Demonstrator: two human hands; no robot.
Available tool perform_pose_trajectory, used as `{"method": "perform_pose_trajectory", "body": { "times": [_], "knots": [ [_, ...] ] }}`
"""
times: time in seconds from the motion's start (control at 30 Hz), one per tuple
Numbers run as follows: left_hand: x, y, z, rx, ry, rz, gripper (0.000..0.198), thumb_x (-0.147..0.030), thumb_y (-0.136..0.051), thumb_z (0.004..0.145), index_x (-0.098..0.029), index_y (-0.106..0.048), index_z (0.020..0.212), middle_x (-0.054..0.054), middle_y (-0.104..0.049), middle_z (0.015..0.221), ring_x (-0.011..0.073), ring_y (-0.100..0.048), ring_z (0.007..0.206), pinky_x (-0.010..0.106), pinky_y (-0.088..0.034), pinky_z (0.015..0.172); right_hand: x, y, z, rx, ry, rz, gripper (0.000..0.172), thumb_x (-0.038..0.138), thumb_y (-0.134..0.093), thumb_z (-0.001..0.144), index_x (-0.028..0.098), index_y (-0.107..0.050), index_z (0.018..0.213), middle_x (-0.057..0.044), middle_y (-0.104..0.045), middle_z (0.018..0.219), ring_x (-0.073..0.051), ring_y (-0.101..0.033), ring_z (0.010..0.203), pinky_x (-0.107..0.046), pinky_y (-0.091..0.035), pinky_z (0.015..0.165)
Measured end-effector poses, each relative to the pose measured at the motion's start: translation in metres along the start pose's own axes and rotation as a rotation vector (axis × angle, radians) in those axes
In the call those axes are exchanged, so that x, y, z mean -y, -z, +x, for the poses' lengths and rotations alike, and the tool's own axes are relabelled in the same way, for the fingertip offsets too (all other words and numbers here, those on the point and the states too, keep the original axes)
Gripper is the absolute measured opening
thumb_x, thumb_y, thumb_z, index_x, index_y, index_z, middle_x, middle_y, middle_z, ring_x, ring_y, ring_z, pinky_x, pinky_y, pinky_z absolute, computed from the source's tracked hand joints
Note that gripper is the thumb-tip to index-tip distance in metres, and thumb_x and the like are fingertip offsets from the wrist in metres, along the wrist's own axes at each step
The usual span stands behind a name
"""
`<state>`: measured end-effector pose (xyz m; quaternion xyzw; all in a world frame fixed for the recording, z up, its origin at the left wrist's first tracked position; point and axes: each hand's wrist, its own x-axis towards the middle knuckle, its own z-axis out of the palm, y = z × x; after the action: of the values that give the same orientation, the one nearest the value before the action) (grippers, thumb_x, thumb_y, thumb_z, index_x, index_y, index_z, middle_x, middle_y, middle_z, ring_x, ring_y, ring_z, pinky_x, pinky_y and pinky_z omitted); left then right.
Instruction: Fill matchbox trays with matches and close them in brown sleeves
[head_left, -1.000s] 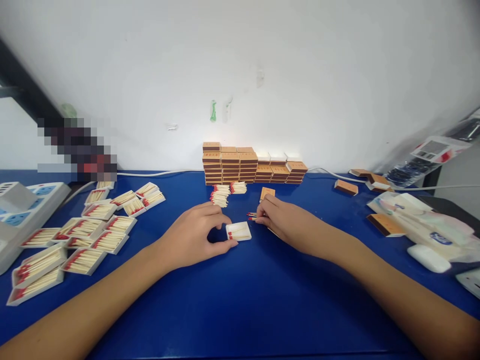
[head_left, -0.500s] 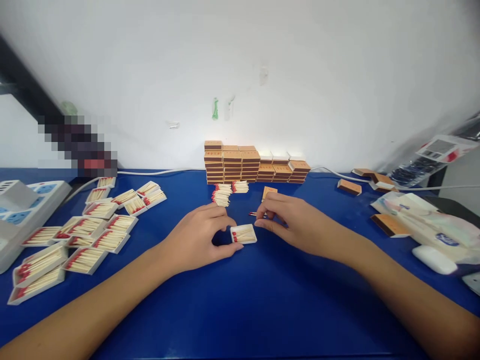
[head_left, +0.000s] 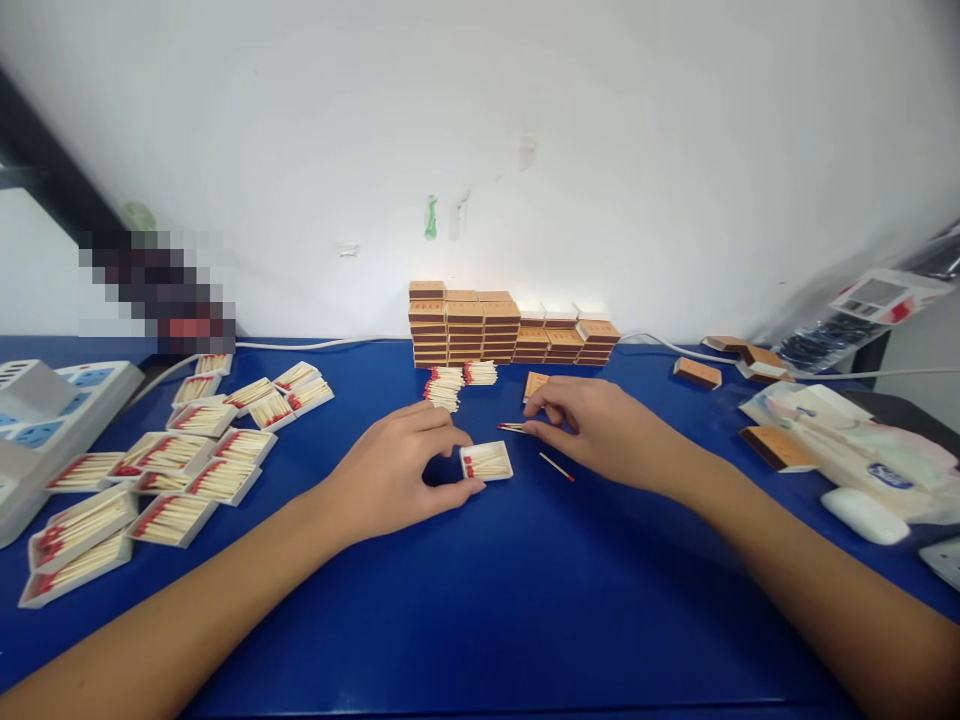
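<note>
My left hand [head_left: 409, 465] steadies a small white matchbox tray [head_left: 504, 450] between thumb and fingers at its left end. Several red-tipped matches [head_left: 487, 466] lie inside, heads to the left. To the right, my right hand [head_left: 585, 420] pinches a few matches [head_left: 511, 427] low over the blue table, red heads pointing left. A single match [head_left: 556, 466] lies loose just below that hand. Behind its fingers sits a tan matchbox [head_left: 534, 384], partly hidden. Beyond the tray is a loose heap of matches [head_left: 444, 388].
Stacked matchboxes [head_left: 465, 330] stand against the wall. Filled trays [head_left: 172, 455] cluster at left beside a power strip [head_left: 97, 390]. On the right are loose matchboxes [head_left: 697, 373], a tissue pack [head_left: 862, 450] and a white rounded case [head_left: 864, 515]. A white cable [head_left: 322, 345] runs along the wall.
My right hand has shifted slightly right and up, uncovering a loose match on the table. My left hand stays at the tray, whose right end has swung slightly away from me.
</note>
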<state>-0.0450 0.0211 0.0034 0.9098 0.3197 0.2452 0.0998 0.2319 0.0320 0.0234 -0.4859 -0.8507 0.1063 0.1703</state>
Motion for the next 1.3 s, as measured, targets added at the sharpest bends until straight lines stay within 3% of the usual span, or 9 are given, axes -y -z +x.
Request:
{"method": "perform_pose_trajectory", "body": {
  "times": [0.13,0.4,0.53,0.73,0.87,1.03,1.13,1.3],
  "knots": [
    [0.000,0.000,-0.001,0.014,0.015,0.002,0.028,-0.040,-0.077,0.092,-0.018,-0.074,0.109,0.004,-0.068,0.090,0.0215,-0.064,0.090,0.036,-0.052,0.080,-0.005,-0.004,0.004,0.116,-0.050,-0.052,0.019,0.034,-0.060,0.101,0.021,-0.070,0.092,-0.003,-0.067,0.079,-0.018,-0.061,0.070,-0.030,-0.036,0.061],
    [0.001,0.000,0.000,0.028,0.045,0.009,0.027,-0.040,-0.078,0.091,-0.020,-0.074,0.107,0.003,-0.068,0.089,0.0214,-0.064,0.089,0.035,-0.051,0.079,-0.002,-0.004,0.002,0.164,-0.054,-0.083,0.015,0.024,-0.051,0.106,0.019,-0.065,0.101,-0.010,-0.075,0.106,-0.023,-0.070,0.092,-0.032,-0.046,0.075],
    [0.000,-0.001,0.001,0.021,0.051,0.013,0.026,-0.039,-0.079,0.090,-0.020,-0.074,0.107,0.003,-0.068,0.089,0.0207,-0.064,0.088,0.034,-0.051,0.078,0.017,-0.004,-0.004,0.117,-0.002,-0.099,0.013,0.028,-0.052,0.108,0.020,-0.063,0.105,-0.007,-0.075,0.105,-0.022,-0.071,0.086,-0.031,-0.046,0.070],
    [-0.003,-0.004,0.002,0.008,0.016,0.015,0.024,-0.037,-0.078,0.090,-0.017,-0.074,0.101,0.004,-0.068,0.090,0.0208,-0.063,0.087,0.034,-0.051,0.077,0.043,-0.021,-0.009,0.180,0.089,-0.194,0.009,0.024,-0.057,0.106,0.018,-0.063,0.109,-0.007,-0.074,0.105,-0.023,-0.072,0.084,-0.032,-0.042,0.063],
    [-0.002,-0.004,0.000,0.021,0.029,0.010,0.026,-0.040,-0.078,0.090,-0.019,-0.074,0.105,0.003,-0.068,0.090,0.0208,-0.063,0.088,0.034,-0.051,0.078,0.030,-0.010,-0.007,0.129,0.076,-0.037,0.010,0.026,-0.056,0.107,0.022,-0.064,0.111,-0.004,-0.074,0.105,-0.019,-0.069,0.086,-0.030,-0.043,0.070],
    [0.001,-0.002,0.000,0.030,0.053,0.003,0.027,-0.041,-0.077,0.091,-0.020,-0.075,0.107,0.003,-0.067,0.088,0.0205,-0.064,0.087,0.034,-0.050,0.076,0.004,0.013,-0.009,0.200,-0.006,-0.077,0.019,0.037,-0.062,0.101,0.023,-0.066,0.089,-0.003,-0.070,0.086,-0.020,-0.062,0.077,-0.031,-0.038,0.065],
    [0.001,-0.001,-0.001,0.020,0.045,0.006,0.028,-0.042,-0.077,0.091,-0.019,-0.074,0.107,0.003,-0.068,0.089,0.0208,-0.064,0.088,0.034,-0.051,0.077,-0.005,0.014,-0.012,0.271,-0.073,-0.085,0.023,0.045,-0.067,0.097,0.023,-0.066,0.088,-0.004,-0.069,0.086,-0.021,-0.061,0.076,-0.033,-0.039,0.064],
    [0.000,-0.001,-0.001,0.018,0.039,0.014,0.028,-0.042,-0.077,0.091,-0.019,-0.074,0.108,0.003,-0.068,0.088,0.0210,-0.063,0.088,0.035,-0.051,0.077,-0.002,0.006,-0.014,0.318,-0.068,0.013,0.026,0.041,-0.053,0.104,0.023,-0.063,0.088,-0.006,-0.071,0.095,-0.022,-0.062,0.081,-0.034,-0.042,0.069]
  ]
}}
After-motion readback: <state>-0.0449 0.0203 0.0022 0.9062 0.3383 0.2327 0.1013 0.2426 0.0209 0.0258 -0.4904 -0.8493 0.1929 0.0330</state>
